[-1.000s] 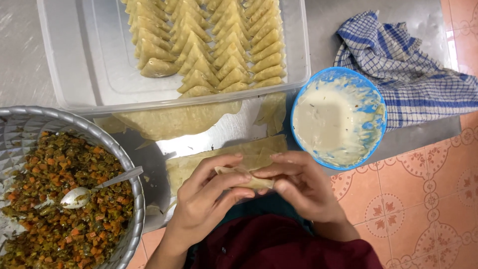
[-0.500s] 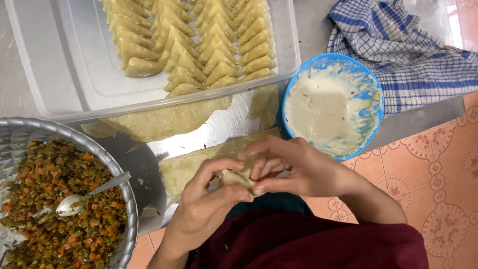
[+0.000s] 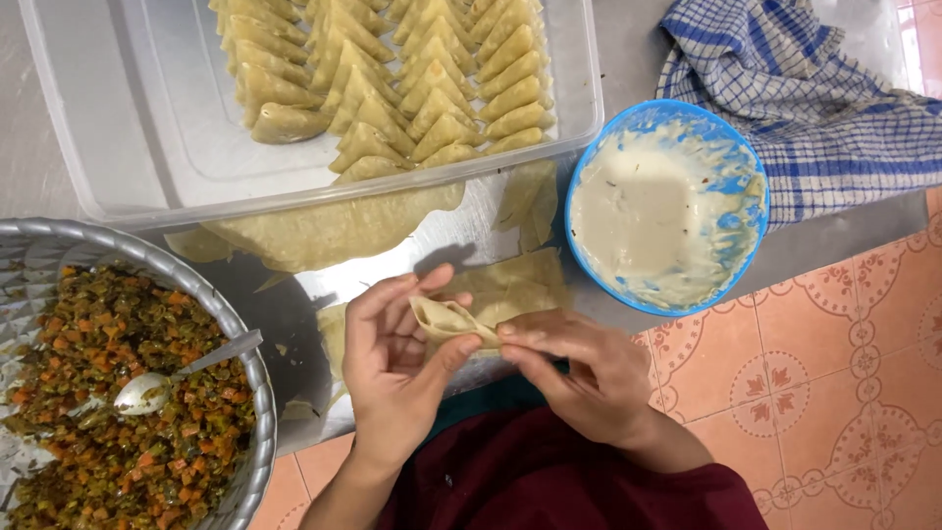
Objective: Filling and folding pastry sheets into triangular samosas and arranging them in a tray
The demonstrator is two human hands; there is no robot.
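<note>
Head view: we look straight down on our two hands over a steel counter (image 3: 628, 59), with a patterned tile floor (image 3: 834, 373) at the right.
Left hand: our left hand (image 3: 397, 368) cups a pale pastry strip (image 3: 453, 320), thumb and fingers curled around it, closed on the wrapper and not gaping.
Right hand: our right hand (image 3: 579, 368) pinches the near end of the same strip between thumb and fingertips, so both hands hold one piece.
Wrapper location: the strip sits in the air between the hands, above the stack of flat pastry sheets (image 3: 510, 290) on the counter edge.
Shape so far: the strip looks rolled into a cone; whether it holds filling, we cannot tell.
Filling: the metal bowl of chopped vegetable filling (image 3: 108, 393) lies at our left, with a spoon (image 3: 147, 391) resting in it.
Paste: the blue bowl of white paste (image 3: 667, 211) stands just beyond the right hand.
Finished pieces: folded triangles (image 3: 392, 79) lie in rows in the clear plastic tray (image 3: 118, 128); a checked cloth (image 3: 814, 98) lies at the far right.
Technique note: we judge the fold goes best with edges aligned squarely, the tip pinched tight so no gap opens, and light pressure so the thin sheet does not tear.
Risk note: a loose overlap would likely leak once filled.
</note>
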